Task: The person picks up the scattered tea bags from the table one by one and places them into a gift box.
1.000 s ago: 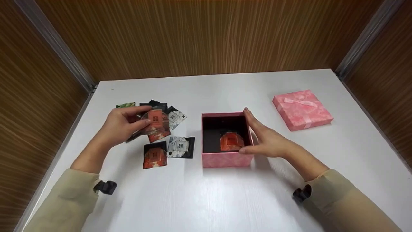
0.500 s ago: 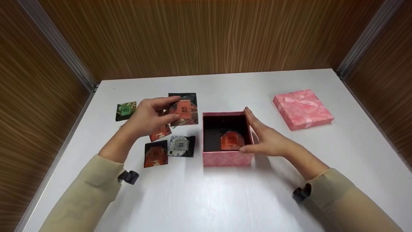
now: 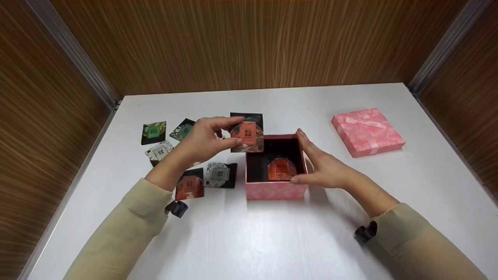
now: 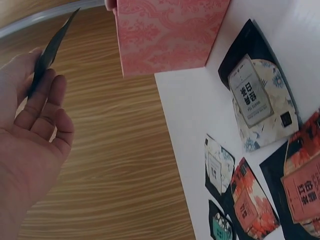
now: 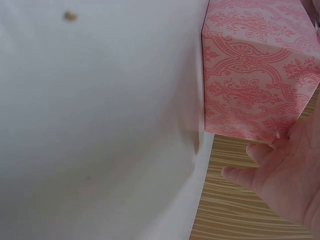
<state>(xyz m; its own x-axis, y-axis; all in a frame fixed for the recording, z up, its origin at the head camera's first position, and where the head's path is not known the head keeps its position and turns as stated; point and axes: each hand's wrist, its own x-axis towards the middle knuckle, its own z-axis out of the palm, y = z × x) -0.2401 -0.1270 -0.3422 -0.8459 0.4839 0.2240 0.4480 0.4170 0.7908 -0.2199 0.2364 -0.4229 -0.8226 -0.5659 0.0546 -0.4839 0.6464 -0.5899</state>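
Note:
My left hand (image 3: 208, 138) pinches a black and red tea sachet (image 3: 249, 134) between thumb and fingers, raised by the back left corner of the pink gift box (image 3: 276, 191). The left wrist view shows this sachet (image 4: 52, 47) edge-on. Inside the dark box lies another red tea sachet (image 3: 281, 167). My right hand (image 3: 328, 169) grips the box at its right side, thumb at the front rim and a fingertip at the back corner. Left of the box lie several more sachets: white (image 3: 218, 174), red (image 3: 190, 184), green (image 3: 153, 132). My left hand and forearm partly cover some.
A pink box lid (image 3: 367, 132) with a ribbon bow lies at the right on the white table (image 3: 272, 237). Wood-grain panels (image 3: 256, 42) enclose the table at the back and both sides.
My left hand has lifted the red tea sachet from the pile and carried it right to the box, uncovering green and white sachets behind it. My right hand has stayed on the box.

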